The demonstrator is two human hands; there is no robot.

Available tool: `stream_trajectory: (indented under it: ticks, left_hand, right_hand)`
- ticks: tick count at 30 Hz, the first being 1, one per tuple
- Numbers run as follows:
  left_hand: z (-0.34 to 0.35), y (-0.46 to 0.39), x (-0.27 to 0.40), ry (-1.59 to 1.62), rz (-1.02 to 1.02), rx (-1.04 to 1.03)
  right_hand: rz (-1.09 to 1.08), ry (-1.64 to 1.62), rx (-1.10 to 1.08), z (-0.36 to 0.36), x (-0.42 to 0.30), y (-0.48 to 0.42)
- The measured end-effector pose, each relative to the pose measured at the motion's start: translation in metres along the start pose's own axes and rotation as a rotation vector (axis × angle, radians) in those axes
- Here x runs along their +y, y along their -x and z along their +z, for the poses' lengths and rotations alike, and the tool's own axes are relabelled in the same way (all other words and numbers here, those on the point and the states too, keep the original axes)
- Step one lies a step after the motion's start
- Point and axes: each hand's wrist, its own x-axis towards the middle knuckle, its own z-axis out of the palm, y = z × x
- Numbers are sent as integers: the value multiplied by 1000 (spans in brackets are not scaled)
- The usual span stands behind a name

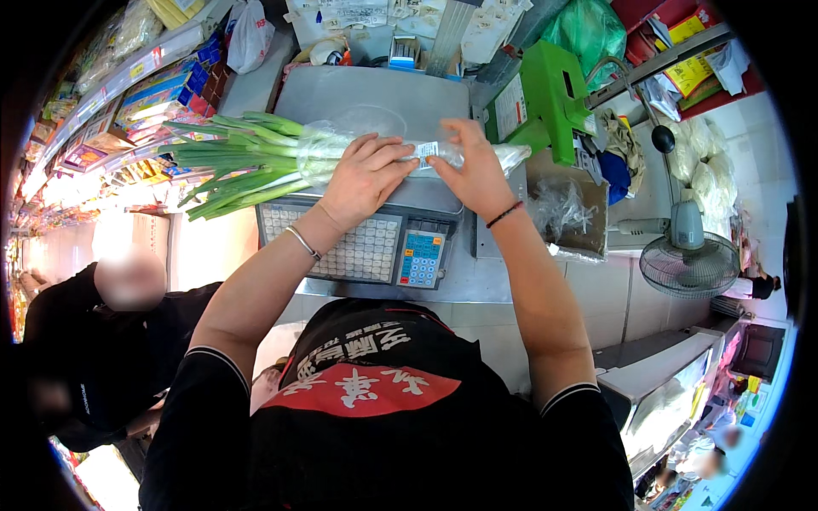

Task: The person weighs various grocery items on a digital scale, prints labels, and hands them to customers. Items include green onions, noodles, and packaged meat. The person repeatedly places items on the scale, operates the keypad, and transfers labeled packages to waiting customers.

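Observation:
A bunch of green onions [255, 156] lies across the metal pan [370, 89] of a weighing scale, leaves to the left. Clear plastic bag [315, 151] wraps its pale stalks and runs to a gathered end [514, 155] on the right. My left hand [370, 175] is laid over the wrapped stalks, fingers holding the bag down. A white printed label [427, 153] sits on the plastic. My right hand [471, 167] has its thumb at the label's right edge, with its other fingers raised and slightly blurred. The scale's keypad [422, 259] faces me below my wrists.
A green machine [543, 102] stands right of the scale, near a cardboard box [597, 220] holding crumpled clear plastic. Farther right is a grey fan [689, 265]. Shelves of packaged goods [153, 92] line the left. A person in black [108, 351] is at lower left.

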Motion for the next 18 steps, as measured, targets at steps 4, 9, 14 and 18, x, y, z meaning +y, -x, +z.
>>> stream_trajectory:
  ticks: [4, 9, 14, 18]
  left_hand:
    - [-1, 2, 2, 20, -11, 8]
    - [0, 6, 1, 49, -53, 32]
    - [-7, 9, 19, 46, -165, 91]
    - [-35, 32, 58, 114, -337, 138]
  right_hand:
    - [-220, 221, 108, 2, -17, 7]
    - [-200, 516, -28, 25, -19, 16]
    - [-235, 575, -220, 13, -17, 3]
    - [-292, 517, -371, 4, -13, -11]
